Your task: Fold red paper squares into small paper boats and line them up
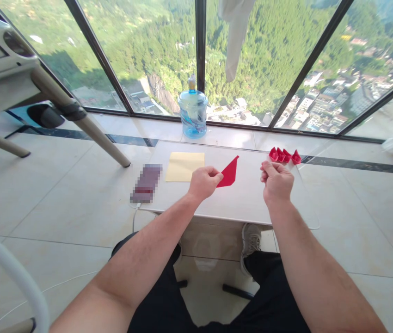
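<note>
A flat, folded piece of red paper (230,174) is pinched between the thumb and fingers of my left hand (203,183), its pointed end angled up to the right. To the right, my right hand (277,183) is raised over the low white table (233,203) with its fingers closed together. Whether anything small sits in those fingertips is hidden. Just beyond that hand, several small folded red paper shapes (280,155) stand in a row at the table's far right. Behind my left hand, a sheet of yellow paper (182,167) lies flat.
A pixelated phone-like object (147,183) with a white cable (135,217) lies at the table's left end. Past the far edge stands a blue water jug (193,113) by the window. At left, a chair's leg (102,138) reaches the tiled floor (54,194).
</note>
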Demonstrator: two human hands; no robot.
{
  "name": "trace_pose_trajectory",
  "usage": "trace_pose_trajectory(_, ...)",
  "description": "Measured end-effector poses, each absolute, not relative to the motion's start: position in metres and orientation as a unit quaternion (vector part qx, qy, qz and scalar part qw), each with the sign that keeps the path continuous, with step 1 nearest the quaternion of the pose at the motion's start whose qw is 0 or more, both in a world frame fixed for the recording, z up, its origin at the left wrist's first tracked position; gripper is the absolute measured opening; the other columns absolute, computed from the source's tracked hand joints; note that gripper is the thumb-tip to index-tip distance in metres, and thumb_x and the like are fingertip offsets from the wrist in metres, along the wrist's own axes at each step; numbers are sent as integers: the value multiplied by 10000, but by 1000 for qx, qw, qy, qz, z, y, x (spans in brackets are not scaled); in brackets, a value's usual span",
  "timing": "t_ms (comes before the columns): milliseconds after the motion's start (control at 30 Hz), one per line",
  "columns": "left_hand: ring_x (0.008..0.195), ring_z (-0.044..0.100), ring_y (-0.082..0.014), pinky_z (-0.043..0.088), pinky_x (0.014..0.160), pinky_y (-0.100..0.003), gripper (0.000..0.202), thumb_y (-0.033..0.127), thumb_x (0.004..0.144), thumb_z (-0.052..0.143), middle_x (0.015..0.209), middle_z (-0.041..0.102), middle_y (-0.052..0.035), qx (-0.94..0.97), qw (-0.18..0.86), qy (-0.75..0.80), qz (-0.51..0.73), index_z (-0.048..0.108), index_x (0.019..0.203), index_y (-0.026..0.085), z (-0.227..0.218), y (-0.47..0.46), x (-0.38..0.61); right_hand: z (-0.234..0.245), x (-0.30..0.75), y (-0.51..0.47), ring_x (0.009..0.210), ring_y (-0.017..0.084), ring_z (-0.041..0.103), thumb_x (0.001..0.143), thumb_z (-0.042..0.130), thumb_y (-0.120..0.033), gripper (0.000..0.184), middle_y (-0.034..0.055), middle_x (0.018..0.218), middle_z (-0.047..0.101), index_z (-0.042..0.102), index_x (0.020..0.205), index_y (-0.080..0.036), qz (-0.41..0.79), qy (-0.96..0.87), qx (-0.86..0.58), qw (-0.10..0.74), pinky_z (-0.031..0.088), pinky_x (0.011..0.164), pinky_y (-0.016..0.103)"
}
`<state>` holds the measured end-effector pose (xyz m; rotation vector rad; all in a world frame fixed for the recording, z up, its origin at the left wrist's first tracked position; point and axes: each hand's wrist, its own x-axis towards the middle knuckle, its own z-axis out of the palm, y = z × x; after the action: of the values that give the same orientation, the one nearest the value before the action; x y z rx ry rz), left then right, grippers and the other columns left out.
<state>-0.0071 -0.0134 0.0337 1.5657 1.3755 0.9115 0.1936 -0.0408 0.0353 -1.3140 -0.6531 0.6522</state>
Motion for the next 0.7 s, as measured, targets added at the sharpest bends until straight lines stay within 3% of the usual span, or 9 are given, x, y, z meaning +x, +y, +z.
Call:
trace_pose_trajectory(100,642,617,-144,450,598,-245,161,333,770,657,660,684,-2,614,383,559,405,704,712,191,33,-16,-1,29,174,-51,524,126,560,710,773,-501,331,25,621,670,720,751,-176,351,-403,-627,567,430,453,250)
trace_pose_trajectory(167,673,644,-146,476,628,-242,150,335,775,671,694,704,-4,616,392,542,416,711,756,192,33,-18,4,24,159,-55,668,172,650,727,751,-543,382,52,736,731,746,854,-183,355,-446,-626,532,509,544,267)
trace_pose_trajectory(300,805,709,-179,535,698,-255,189,331,739,740,820,749,-39,608,466,482,425,710,844,176,30,-21,9,20,146,-56,778,204,697,738,734,-562,427,74,873,770,756,936,-185,379,-462,-614,516,560,615,291)
trace_pose_trajectory(500,834,721,-201,584,783,-328,333,372,655,836,872,763,-79,560,573,419,428,702,853,140,26,-17,6,21,153,-53,732,211,704,710,767,-533,396,63,791,768,771,890,-180,409,-453,-608,508,573,624,308)
trace_pose_trajectory(700,887,723,-230,591,812,-359,443,409,573,897,879,765,-94,554,586,419,417,714,863,129,27,-16,4,20,155,-52,722,211,695,704,772,-524,377,62,769,761,772,848,-175,395,-458,-618,502,568,656,324)
